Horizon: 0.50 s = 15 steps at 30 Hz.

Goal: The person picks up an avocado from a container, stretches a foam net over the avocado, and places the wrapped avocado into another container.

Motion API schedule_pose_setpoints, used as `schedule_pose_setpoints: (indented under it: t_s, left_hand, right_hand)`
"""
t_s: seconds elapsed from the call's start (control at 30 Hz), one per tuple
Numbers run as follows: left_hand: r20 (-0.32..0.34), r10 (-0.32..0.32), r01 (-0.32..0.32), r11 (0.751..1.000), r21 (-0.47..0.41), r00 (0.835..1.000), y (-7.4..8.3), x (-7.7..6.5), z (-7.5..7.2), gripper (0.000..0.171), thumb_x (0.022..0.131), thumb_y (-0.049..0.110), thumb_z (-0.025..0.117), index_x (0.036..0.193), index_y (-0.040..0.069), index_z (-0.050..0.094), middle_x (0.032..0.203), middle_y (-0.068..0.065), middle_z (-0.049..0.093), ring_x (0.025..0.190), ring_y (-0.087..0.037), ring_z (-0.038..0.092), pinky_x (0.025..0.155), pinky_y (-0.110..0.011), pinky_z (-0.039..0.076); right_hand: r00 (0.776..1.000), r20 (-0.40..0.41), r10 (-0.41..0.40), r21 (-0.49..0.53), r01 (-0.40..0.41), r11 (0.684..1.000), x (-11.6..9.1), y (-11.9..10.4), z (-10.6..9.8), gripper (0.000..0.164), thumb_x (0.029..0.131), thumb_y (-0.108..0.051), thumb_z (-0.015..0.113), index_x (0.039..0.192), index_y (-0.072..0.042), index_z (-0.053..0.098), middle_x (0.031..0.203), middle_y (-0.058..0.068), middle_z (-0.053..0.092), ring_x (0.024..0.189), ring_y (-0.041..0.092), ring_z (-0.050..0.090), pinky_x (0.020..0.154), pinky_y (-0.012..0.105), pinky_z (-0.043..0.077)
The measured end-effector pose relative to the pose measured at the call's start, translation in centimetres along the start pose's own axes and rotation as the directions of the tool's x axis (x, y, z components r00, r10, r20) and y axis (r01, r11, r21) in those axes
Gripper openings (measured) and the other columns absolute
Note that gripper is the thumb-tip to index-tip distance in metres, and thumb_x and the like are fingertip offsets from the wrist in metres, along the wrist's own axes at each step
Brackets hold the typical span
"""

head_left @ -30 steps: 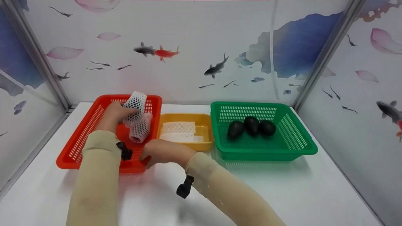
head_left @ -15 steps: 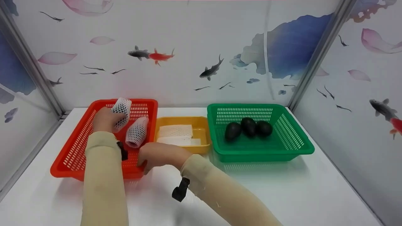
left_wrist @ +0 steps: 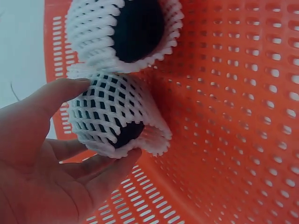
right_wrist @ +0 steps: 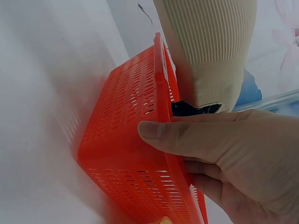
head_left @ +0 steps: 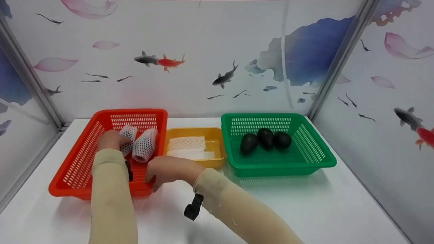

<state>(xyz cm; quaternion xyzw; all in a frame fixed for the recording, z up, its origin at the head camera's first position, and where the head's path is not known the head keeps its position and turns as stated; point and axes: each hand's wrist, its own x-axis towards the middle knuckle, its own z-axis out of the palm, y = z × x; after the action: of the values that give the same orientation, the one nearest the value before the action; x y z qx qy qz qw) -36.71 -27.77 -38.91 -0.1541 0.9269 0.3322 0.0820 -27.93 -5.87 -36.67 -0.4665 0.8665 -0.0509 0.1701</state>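
My left hand (head_left: 111, 140) is inside the red basket (head_left: 71, 162), toward its back. Thumb and fingers grip a dark avocado in a white foam net (left_wrist: 105, 109); part of the dark skin shows at the net's open end. Right beside it lies a second netted avocado (head_left: 145, 145), its dark end exposed in the left wrist view. My right hand (head_left: 171, 168) holds the basket's near right corner. In the right wrist view its thumb (right_wrist: 154, 130) presses the outer wall and the other fingers go over the rim, partly hidden.
A yellow tray (head_left: 217, 144) with white foam nets (head_left: 186, 144) stands right of the red basket. Farther right, a green basket (head_left: 281, 166) holds three bare dark avocados (head_left: 266, 139). Printed walls (head_left: 190, 91) close off the back and sides of the white table (head_left: 288, 210).
My left hand has lowered the netted avocado into the red basket, beside the other one. The right hand stays on the basket's corner. The head view has shifted slightly.
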Motion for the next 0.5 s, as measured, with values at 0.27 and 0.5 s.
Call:
schedule_pose_setpoints:
  t_s: [0.27, 0.5]
  left_hand:
    - [0.052, -0.026, 0.030, 0.997, -0.067, 0.998, 0.18, -0.13, 0.03, 0.065, 0.085, 0.033, 0.073, 0.131, -0.009, 0.053, 0.126, -0.030, 0.053, 0.109, -0.043, 0.050, 0.097, -0.060, 0.042]
    - [0.051, -0.001, 0.000, 1.000, 0.016, 0.999, 0.58, -0.54, -0.04, 0.063, 0.086, 0.034, 0.071, 0.128, -0.010, 0.055, 0.122, -0.030, 0.056, 0.104, -0.041, 0.052, 0.096, -0.057, 0.044]
  right_hand:
    - [1.000, -0.002, -0.006, -0.021, 0.006, 1.000, -0.07, -0.05, -0.02, 0.027, 0.080, -0.026, 0.079, 0.106, -0.023, 0.077, 0.084, -0.014, 0.065, 0.078, 0.007, 0.055, 0.073, 0.012, 0.044]
    - [1.000, -0.005, -0.004, -0.035, 0.004, 0.999, 0.13, -0.06, -0.03, 0.029, 0.079, -0.028, 0.080, 0.107, -0.023, 0.076, 0.085, -0.013, 0.064, 0.080, 0.006, 0.054, 0.073, 0.011, 0.044]
